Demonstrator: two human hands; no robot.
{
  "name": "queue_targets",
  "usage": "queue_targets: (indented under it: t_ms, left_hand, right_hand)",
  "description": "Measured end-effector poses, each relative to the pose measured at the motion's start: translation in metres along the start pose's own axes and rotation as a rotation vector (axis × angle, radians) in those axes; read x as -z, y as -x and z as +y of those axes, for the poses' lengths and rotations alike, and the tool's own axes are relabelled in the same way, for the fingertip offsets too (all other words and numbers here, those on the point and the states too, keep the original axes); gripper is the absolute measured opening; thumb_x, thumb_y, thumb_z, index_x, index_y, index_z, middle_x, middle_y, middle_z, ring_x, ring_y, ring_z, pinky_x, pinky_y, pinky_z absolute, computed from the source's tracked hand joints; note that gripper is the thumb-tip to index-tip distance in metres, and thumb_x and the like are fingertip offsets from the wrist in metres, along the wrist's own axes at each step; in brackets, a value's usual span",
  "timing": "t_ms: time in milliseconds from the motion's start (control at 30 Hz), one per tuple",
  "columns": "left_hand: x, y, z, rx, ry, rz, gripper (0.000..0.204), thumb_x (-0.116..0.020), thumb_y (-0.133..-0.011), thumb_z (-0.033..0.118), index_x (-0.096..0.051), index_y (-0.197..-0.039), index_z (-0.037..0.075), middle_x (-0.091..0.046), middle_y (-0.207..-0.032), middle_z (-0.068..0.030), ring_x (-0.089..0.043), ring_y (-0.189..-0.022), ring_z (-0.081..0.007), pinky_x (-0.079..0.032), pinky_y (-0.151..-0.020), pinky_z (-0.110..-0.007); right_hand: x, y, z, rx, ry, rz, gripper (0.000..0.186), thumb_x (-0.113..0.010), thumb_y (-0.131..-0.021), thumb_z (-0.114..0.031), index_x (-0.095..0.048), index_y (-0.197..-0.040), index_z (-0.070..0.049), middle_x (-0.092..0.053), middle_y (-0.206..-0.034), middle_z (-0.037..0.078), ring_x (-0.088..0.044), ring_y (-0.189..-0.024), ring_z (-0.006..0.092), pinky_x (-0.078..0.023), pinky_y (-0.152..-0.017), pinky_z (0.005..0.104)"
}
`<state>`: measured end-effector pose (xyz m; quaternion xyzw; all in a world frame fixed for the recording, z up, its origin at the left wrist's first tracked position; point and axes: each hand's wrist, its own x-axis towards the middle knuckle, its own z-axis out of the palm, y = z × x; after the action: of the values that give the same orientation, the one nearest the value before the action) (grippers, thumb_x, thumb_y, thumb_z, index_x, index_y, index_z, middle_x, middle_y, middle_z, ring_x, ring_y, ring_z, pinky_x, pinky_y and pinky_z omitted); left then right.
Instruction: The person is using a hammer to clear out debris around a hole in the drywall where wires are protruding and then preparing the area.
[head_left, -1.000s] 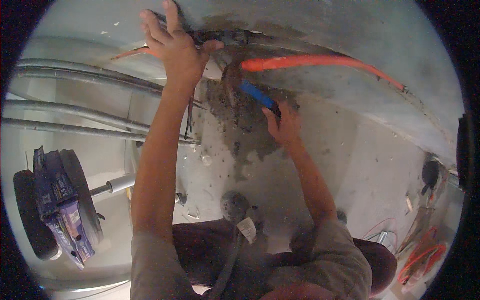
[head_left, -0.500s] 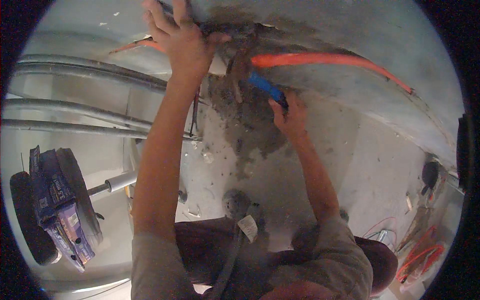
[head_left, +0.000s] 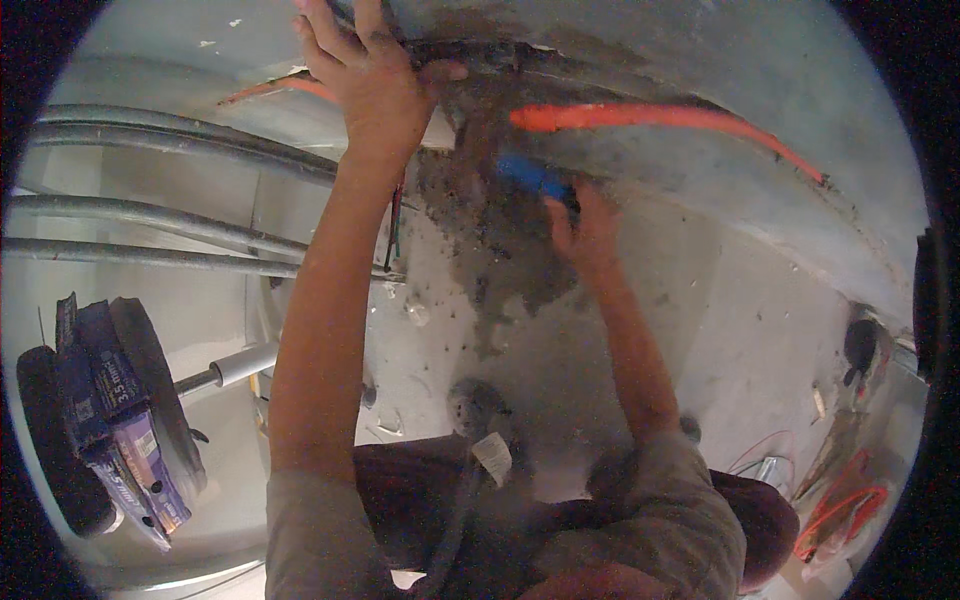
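My right hand [head_left: 590,225] grips a blue-handled tool [head_left: 532,175] by its dark end. The tool is smeared by motion, and its working end cannot be told apart from the wet brown-grey mortar patch [head_left: 485,230] on the wall. My left hand [head_left: 380,85] lies with fingers spread at the upper left, beside a dark, rough groove [head_left: 480,52] in the wall. An orange conduit [head_left: 640,117] emerges right of the patch, above the tool, and runs right along the groove. A shorter orange piece [head_left: 285,87] shows left of my left hand.
Several grey metal pipes [head_left: 160,210] run in from the left. Below them stand purple-and-dark boxes [head_left: 115,400]. A round grey object [head_left: 475,405] with a hose and white tag [head_left: 492,457] is near my legs. Orange tubing [head_left: 840,515] lies at the lower right.
The blue-handled tool and my right hand have shifted slightly. The brown end seen near the orange conduit's tip has moved off it. My left hand has barely moved.
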<state>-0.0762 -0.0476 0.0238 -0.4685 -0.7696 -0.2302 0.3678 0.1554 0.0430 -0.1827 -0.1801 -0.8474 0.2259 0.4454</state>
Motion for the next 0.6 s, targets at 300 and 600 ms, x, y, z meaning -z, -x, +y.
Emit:
queue_targets:
  t_ms: [300,600]
  left_hand:
    - [-0.003,-0.003,-0.004,-0.058,-0.053,0.01,0.144,-0.099,-0.053,0.026,-0.008,-0.164,0.013,-0.001,-0.163,-0.0361,-0.015,-0.147,-0.056,-0.023,-0.113,-0.066]
    - [0.002,-0.002,-0.001,-0.032,-0.036,0.007,0.145,-0.1,-0.052,0.023,-0.009,-0.164,0.013,0.0,-0.163,-0.0365,-0.015,-0.146,-0.0565,-0.025,-0.111,-0.066]
  right_hand:
    - [-0.004,0.002,-0.004,-0.029,0.009,0.036,0.035,-0.074,-0.091,-0.028,-0.064,-0.113,-0.002,-0.067,-0.086,0.02,-0.067,-0.072,0.0398,-0.053,-0.064,0.0448]
    - [0.0,-0.008,-0.011,-0.226,-0.089,-0.116,0.04,-0.075,-0.089,-0.029,-0.064,-0.115,-0.002,-0.067,-0.087,0.019,-0.066,-0.073,0.0391,-0.052,-0.064,0.043]
